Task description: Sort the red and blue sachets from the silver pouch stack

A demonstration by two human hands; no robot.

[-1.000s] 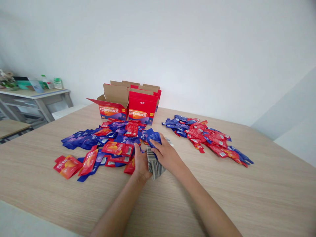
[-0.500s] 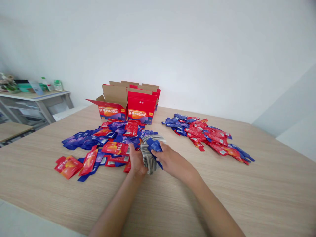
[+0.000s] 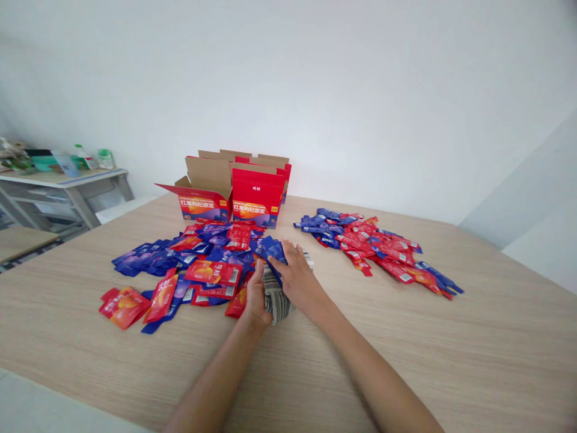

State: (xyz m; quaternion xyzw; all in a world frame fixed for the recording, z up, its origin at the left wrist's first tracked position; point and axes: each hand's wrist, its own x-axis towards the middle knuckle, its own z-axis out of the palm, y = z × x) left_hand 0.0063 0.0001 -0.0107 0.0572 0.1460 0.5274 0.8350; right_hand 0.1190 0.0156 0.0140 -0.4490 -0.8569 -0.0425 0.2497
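Note:
My left hand [image 3: 258, 299] is closed around a grey striped cloth [image 3: 278, 302], its thumb pointing up along the cloth's left side. A blue pouch [image 3: 269, 248] rests against the cloth, its top leaning toward the pile on the left. Over the pouch and cloth lies my right hand [image 3: 297, 278], its thumb pressing on the pouch and its fingers reaching across the cloth. The pouch's lower part is hidden by the right hand. Close to my left hand is a heap of red and blue pouches [image 3: 211, 272], with an orange-red one [image 3: 237, 302] beside the wrist.
Behind the heap stand open red cartons [image 3: 255, 195], one with its flap folded out at the left [image 3: 202, 204]. A second spread of red and blue pouches [image 3: 360, 240] lies on the wooden table [image 3: 451, 349] at right. A side desk [image 3: 67, 176] holds bottles.
My right hand has shifted from gripping the pouch's edge to lying flatter over it and the cloth. The pouch has moved slightly up and left; the cloth has spread to the right.

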